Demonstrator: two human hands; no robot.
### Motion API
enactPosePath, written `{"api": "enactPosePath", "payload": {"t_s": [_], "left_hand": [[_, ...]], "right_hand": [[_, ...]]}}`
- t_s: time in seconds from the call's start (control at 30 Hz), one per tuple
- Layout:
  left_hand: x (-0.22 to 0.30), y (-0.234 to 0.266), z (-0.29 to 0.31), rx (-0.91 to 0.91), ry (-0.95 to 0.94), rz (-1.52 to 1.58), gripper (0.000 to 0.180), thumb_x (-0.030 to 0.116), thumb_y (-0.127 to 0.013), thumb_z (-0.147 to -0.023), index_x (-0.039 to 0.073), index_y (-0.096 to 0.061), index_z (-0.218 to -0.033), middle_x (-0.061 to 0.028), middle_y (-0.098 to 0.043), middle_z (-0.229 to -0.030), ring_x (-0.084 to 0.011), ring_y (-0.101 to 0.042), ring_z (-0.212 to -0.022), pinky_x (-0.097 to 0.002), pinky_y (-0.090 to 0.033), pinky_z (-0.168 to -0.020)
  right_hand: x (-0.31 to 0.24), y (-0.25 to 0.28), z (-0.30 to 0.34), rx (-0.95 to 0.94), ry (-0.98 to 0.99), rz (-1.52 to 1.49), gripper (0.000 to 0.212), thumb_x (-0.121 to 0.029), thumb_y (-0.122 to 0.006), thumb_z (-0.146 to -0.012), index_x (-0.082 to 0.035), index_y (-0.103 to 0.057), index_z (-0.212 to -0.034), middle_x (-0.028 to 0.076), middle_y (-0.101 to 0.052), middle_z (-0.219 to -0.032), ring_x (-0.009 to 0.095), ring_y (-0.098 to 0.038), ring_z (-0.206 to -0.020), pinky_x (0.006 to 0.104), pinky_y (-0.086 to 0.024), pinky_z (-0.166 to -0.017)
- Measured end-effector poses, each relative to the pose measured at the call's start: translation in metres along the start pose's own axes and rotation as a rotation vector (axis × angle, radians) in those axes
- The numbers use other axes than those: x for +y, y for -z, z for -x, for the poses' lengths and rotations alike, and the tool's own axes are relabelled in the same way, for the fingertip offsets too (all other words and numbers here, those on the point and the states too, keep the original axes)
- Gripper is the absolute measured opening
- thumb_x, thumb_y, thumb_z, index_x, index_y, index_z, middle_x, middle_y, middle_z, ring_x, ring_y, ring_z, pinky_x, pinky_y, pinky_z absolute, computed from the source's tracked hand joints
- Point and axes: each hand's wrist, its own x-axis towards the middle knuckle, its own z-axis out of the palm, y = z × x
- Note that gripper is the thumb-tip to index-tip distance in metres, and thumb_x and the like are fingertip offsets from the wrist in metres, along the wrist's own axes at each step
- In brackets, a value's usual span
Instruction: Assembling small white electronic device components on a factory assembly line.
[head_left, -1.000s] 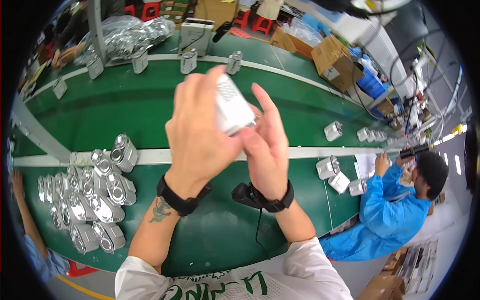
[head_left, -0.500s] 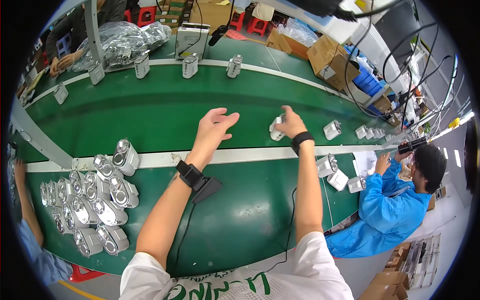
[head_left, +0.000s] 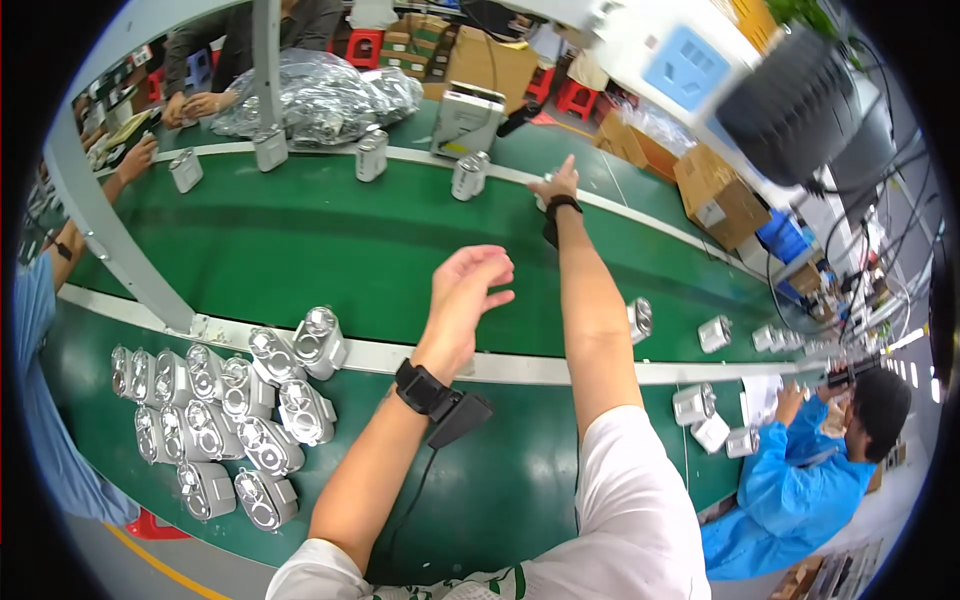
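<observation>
My right hand [head_left: 557, 186] reaches over the green belt [head_left: 330, 235] to its far edge, fingers closed around a white and silver oval housing [head_left: 543, 204] that is mostly hidden by the hand. Nearer to me, my left hand [head_left: 467, 300] hovers above the belt's near side, empty, its fingers loosely curved and apart. Left of my right hand, another such housing [head_left: 469, 177] stands at the far edge, with more spaced out farther left. Just right of my right forearm, one housing [head_left: 640, 320] sits on the belt.
Several housings [head_left: 245, 390] stand grouped on the near table at left. A few more [head_left: 694, 404] are at right, beside a person in blue [head_left: 800, 480]. A metal post [head_left: 120, 235] rises at left; a dark device [head_left: 800, 100] hangs at upper right. Another person's hand [head_left: 135, 160] is at far left.
My right hand has moved from mid-belt to the far edge with the housing. My left hand stays raised and empty. The whole view has shifted.
</observation>
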Motion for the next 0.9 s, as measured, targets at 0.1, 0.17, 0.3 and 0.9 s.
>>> {"api": "enactPosePath", "payload": {"t_s": [0.1,0.17,0.3,0.9], "left_hand": [[-0.004,0.000,-0.001,-0.025,0.051,-0.005,0.036,0.021,-0.066,-0.087,0.001,-0.057,-0.116,-0.0081,-0.060,-0.106,-0.0167,-0.060,-0.095,-0.0330,-0.053,-0.081],[-0.006,0.009,-0.003,0.078,-0.022,-0.089,0.044,0.025,-0.068,-0.086,0.000,-0.054,-0.119,-0.0106,-0.058,-0.111,-0.0185,-0.060,-0.098,-0.0334,-0.052,-0.082],[0.005,0.013,-0.004,0.240,-0.050,-0.067,0.061,0.031,-0.072,-0.083,-0.004,-0.046,-0.126,-0.0145,-0.054,-0.118,-0.0208,-0.059,-0.102,-0.0339,-0.052,-0.084],[-0.008,-0.019,-0.021,0.087,-0.612,-0.504,0.067,0.023,-0.078,-0.075,-0.004,-0.047,-0.127,-0.0104,-0.058,-0.111,-0.0185,-0.060,-0.098,-0.0304,-0.051,-0.079]], "right_hand": [[0.026,0.016,-0.025,-0.129,-0.074,0.082,0.087,-0.029,-0.087,-0.059,-0.002,-0.045,-0.130,0.022,-0.063,-0.112,0.036,-0.062,-0.104,0.0438,-0.050,-0.089],[0.015,0.023,0.001,-0.076,0.111,-0.055,0.077,-0.026,-0.086,-0.060,-0.002,-0.048,-0.123,0.018,-0.065,-0.106,0.033,-0.064,-0.097,0.0418,-0.052,-0.085],[-0.086,0.114,0.115,-0.231,0.290,-0.474,0.061,-0.016,-0.084,-0.064,0.000,-0.050,-0.112,0.014,-0.065,-0.104,0.023,-0.067,-0.089,0.0338,-0.054,-0.077],[-0.110,0.221,0.243,-0.316,0.059,-1.377,0.032,-0.010,-0.060,-0.091,0.000,-0.048,-0.120,0.020,-0.054,-0.132,0.017,-0.060,-0.106,0.0308,-0.050,-0.092]]}}
